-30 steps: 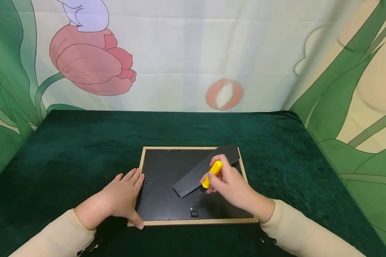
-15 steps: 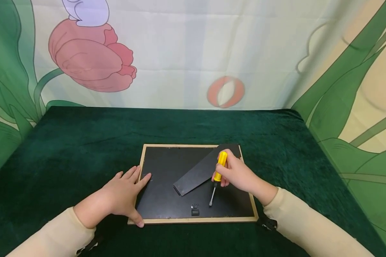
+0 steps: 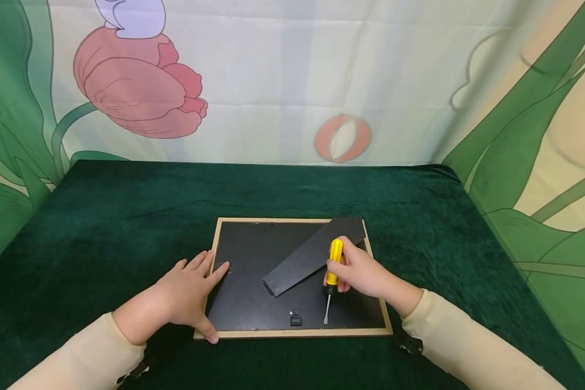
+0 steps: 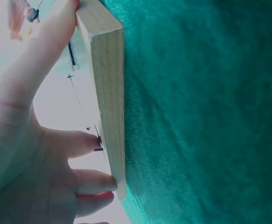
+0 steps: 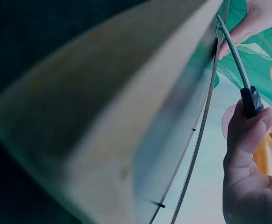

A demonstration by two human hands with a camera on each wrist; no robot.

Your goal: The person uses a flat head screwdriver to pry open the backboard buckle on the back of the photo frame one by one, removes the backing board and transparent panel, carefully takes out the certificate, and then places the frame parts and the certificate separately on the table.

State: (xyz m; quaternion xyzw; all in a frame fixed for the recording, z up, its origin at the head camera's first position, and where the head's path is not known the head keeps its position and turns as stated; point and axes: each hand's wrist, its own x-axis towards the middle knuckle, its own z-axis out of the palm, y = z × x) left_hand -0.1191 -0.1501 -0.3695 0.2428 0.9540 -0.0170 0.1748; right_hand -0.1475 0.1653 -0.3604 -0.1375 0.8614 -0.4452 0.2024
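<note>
Here the picture frame (image 3: 253, 292) lies face down near the front edge of the green tabletop (image 3: 102, 227), its black stand (image 3: 312, 254) raised. The right hand (image 3: 358, 271) grips a yellow screwdriver (image 3: 333, 265), tip down on the backing by a small clip (image 3: 295, 318). The left hand (image 3: 190, 295) rests flat, fingers relaxed, on the frame's left edge.

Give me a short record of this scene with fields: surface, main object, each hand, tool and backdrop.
surface: table covered in dark green velvet cloth
main object: picture frame lying face down, black backing up, light wooden edge
stand: black easel flap lying diagonally across the backing
left hand: left hand rests flat on the frame's left edge, thumb at the near corner
right hand: right hand grips the screwdriver handle
tool: yellow-handled screwdriver, tip pointing down near the frame's front edge
hardware: small metal hanger clip near the front edge
backdrop: curtain printed with a tulip and leaves
</note>
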